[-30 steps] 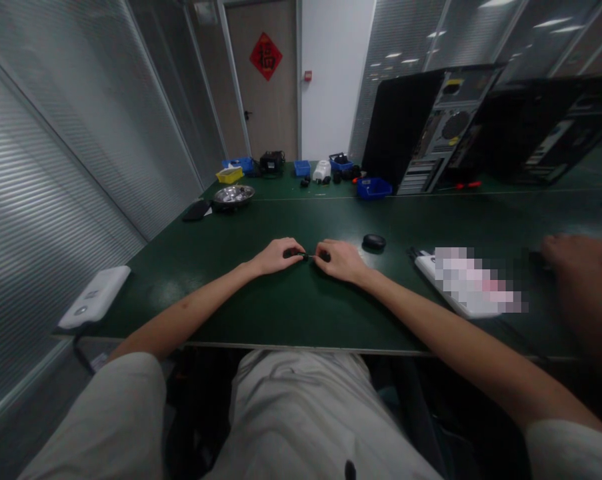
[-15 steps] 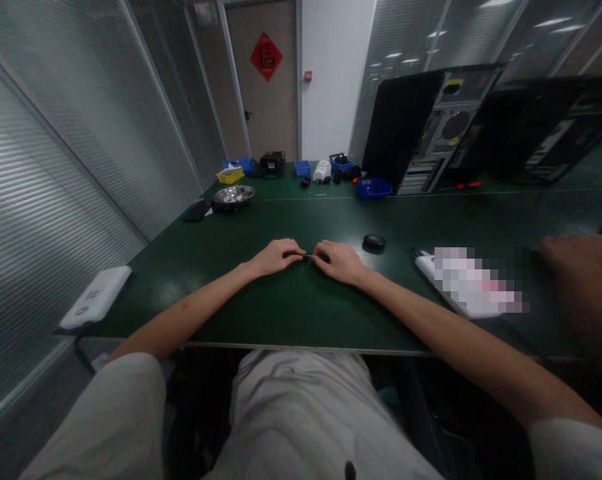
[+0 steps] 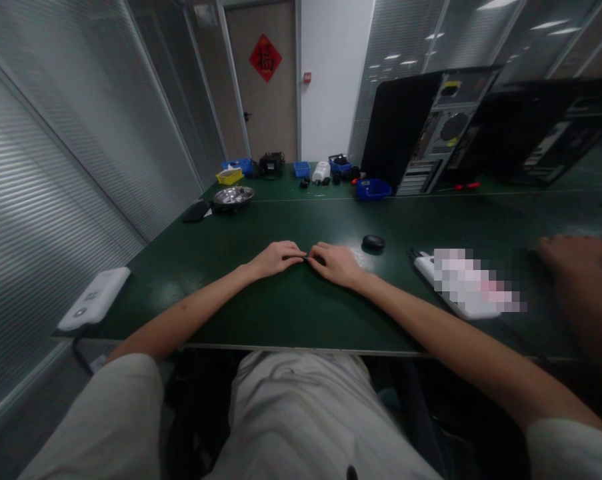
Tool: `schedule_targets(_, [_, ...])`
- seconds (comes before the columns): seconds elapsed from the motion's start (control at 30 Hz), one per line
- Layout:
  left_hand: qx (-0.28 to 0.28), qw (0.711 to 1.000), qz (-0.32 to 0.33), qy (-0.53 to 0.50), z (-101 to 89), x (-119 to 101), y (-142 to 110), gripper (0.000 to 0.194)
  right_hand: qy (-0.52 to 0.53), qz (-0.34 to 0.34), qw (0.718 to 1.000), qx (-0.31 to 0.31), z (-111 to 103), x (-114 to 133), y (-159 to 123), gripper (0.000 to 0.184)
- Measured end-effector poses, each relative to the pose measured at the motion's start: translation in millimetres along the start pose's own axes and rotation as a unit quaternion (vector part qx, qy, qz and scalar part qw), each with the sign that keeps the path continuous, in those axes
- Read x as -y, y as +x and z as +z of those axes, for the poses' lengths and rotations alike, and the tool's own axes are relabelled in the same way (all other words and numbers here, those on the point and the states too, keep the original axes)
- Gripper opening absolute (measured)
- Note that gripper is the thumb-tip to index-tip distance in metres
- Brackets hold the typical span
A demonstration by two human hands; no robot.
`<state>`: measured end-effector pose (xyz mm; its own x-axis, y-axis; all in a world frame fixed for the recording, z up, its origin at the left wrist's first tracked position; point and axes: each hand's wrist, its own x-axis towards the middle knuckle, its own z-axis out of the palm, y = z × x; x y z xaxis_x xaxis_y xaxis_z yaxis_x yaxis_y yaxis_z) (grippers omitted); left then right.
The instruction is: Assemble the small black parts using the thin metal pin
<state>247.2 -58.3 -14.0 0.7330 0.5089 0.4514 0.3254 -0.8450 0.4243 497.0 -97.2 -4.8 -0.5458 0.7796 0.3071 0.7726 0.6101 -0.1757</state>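
Observation:
My left hand [image 3: 278, 259] rests low over the dark green tabletop, its thumb and fingers pinched on a small black piece [image 3: 305, 259]. Opposite it, my right hand [image 3: 337, 263] is closed too, fingertips meeting the same spot from the right. Part of something dark shows inside the curl of the right fingers, but its kind is hidden. The two sets of fingertips almost touch. Just beyond the right hand lies a smooth black oval object [image 3: 373, 243].
A white power bank-like block [image 3: 95, 297] lies at left, and a white device [image 3: 473, 308], partly pixelated, at right. Another person's hand [image 3: 575, 257] is at far right. Behind stand a metal bowl [image 3: 234, 195], a blue bin [image 3: 373, 189] and computer towers [image 3: 405, 130].
My right hand has shifted slightly left, closing the gap between my fingertips. A light, metallic-looking bit seen there before is now covered. The other person's hand has moved slightly.

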Motion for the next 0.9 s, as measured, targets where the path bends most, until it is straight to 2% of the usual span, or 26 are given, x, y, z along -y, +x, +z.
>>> schedule_targets(0.2, [0.011,1.0,-0.017,-0.014,-0.5,-0.2,0.4,0.028,-0.001,0.004,1.0,0.009,-1.6,2.0,-0.4,0.028])
schedule_targets(0.57, [-0.019,0.998,-0.038,-0.043,-1.2,-6.1,3.5,0.029,0.026,0.003,1.0,-0.008,0.6,-0.7,0.6,0.031])
schedule_targets(0.77, [0.027,0.998,-0.048,0.015,-3.9,-3.5,3.4,0.039,0.0,0.031,0.999,-0.011,-1.1,-3.0,2.4,0.031])
schedule_targets(0.9, [0.062,0.995,-0.037,0.071,-1.8,-4.0,2.4,0.042,-0.038,0.031,0.999,0.012,-4.8,-3.0,2.0,0.031])
